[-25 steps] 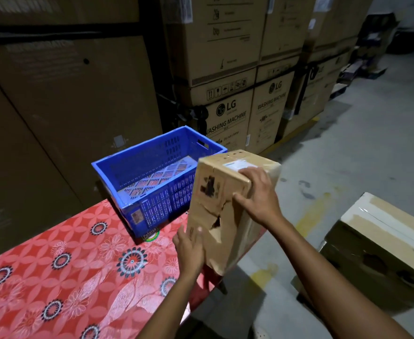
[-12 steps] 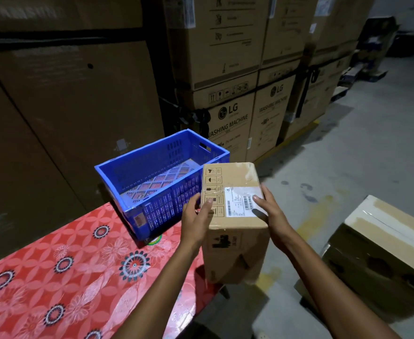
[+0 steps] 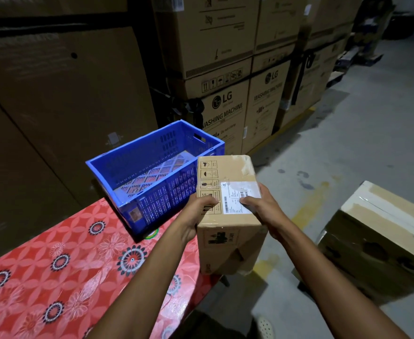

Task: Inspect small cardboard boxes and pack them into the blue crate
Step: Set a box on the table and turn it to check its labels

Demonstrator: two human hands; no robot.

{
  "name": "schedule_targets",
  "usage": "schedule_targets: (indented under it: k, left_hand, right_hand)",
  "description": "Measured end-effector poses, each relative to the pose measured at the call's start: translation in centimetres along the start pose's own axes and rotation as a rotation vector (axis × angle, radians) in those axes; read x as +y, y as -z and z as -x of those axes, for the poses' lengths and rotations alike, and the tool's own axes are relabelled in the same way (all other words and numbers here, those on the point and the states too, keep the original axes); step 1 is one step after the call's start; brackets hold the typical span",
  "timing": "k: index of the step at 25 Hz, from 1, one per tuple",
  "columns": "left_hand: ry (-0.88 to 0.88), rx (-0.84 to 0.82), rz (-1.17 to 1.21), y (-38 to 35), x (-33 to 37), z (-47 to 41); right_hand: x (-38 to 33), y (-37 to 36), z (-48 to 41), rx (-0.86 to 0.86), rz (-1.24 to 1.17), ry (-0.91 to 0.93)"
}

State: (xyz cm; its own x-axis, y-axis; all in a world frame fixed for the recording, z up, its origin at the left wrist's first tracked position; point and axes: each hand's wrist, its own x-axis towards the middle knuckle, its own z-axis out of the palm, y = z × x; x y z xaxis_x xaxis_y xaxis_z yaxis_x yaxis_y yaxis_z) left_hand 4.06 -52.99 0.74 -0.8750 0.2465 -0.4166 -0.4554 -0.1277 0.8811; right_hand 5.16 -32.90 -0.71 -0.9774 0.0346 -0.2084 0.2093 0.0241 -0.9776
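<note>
I hold a small cardboard box (image 3: 228, 223) in the air at the table's right edge, its top face with a white shipping label turned up to me. My left hand (image 3: 196, 211) grips its left side with the thumb over the top. My right hand (image 3: 262, 209) grips the right side, thumb lying on the label. The blue crate (image 3: 137, 165) stands empty on the table's far corner, just left of and behind the box. The box's front face has a torn, dented lower corner.
The table (image 3: 54, 277) carries a red flowered cloth. A larger taped carton (image 3: 377, 241) sits on the floor to the right. Stacked washing-machine cartons (image 3: 228, 106) stand close behind the crate. Grey concrete floor stretches off to the right.
The box has been turned from tilted on edge to label-side up. My left hand moved from its underside to its left side; my right thumb slid onto the label.
</note>
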Motion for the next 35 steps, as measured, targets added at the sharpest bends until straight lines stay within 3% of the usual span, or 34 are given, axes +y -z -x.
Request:
schedule_targets:
  k: [5,10,13,17,23,27,35]
  left_hand:
    - [-0.035,0.033,-0.042,-0.2,0.1,-0.4]
    - [-0.029,0.039,-0.054,0.1,0.0,-0.2]
    - [-0.099,0.176,-0.193,0.0,-0.1,-0.1]
    - [-0.171,0.273,-0.364,-0.7,2.0,-1.7]
    - [-0.051,0.269,-0.327,-1.1,5.1,-5.2]
    - [0.049,0.208,-0.159,-1.0,5.5,-6.2]
    - [0.073,0.216,-0.196,-0.5,4.8,-7.7]
  right_hand:
    - [0.1,-0.1,-1.0,-0.015,-0.080,-0.071]
    - [0.4,0.3,-1.0,-0.038,-0.014,-0.064]
    - [-0.3,0.1,-0.6,-0.036,0.063,-0.056]
    - [-2.4,-0.2,-2.9,0.039,-0.036,-0.120]
    - [-3.8,-0.7,-8.1,0.079,-0.046,-0.186]
    - [-3.6,-1.1,-9.0,0.211,0.136,-0.262]
    - [-2.9,-0.8,-9.2,0.247,0.490,-0.226]
